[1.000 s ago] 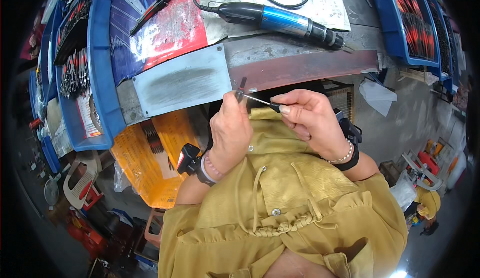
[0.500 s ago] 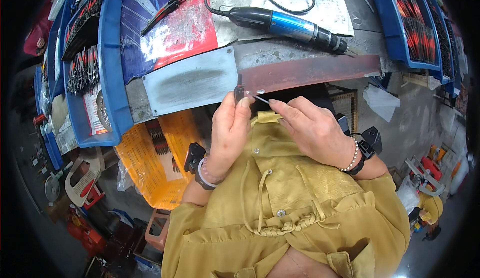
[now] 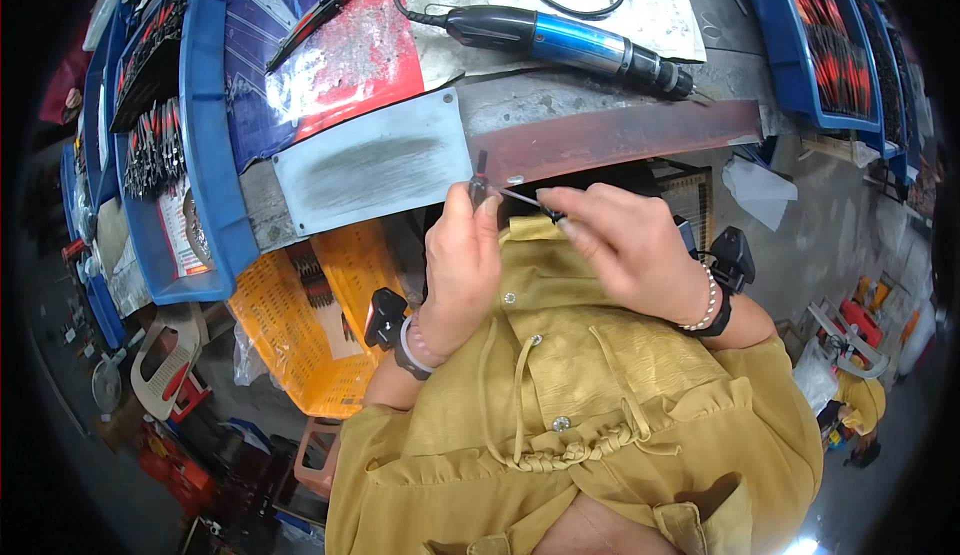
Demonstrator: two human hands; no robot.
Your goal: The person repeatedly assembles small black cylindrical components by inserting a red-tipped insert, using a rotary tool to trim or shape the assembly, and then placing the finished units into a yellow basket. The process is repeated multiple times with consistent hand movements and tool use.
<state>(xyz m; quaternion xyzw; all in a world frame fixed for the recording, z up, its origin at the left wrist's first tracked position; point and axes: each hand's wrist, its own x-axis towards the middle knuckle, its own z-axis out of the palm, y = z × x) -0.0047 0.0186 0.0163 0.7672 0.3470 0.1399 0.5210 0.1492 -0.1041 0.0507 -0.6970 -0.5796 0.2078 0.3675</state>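
Pinched upright between the thumb and fingers of my left hand (image 3: pixel 458 260) is a small dark piece with a red part (image 3: pixel 481 177). My right hand (image 3: pixel 645 255) grips a small screwdriver (image 3: pixel 519 197); its thin metal shaft points left, and its tip is at or close to the piece in my left hand. A bit of black handle shows below my right fingertips, while the rest is hidden in the hand. Both hands are in front of my chest, just off the bench's near edge.
A blue and black electric screwdriver (image 3: pixel 575 45) with a cable lies on the bench. Left of it are black-and-red tools (image 3: pixel 315 20) and a grey metal plate (image 3: pixel 370 163). Blue bins (image 3: pixel 212 105) of parts stand at both sides. An orange crate (image 3: pixel 290 340) sits below left.
My right fingers have shifted on the screwdriver, and its black handle now shows more. My left hand still holds the piece. The whole view has moved slightly.
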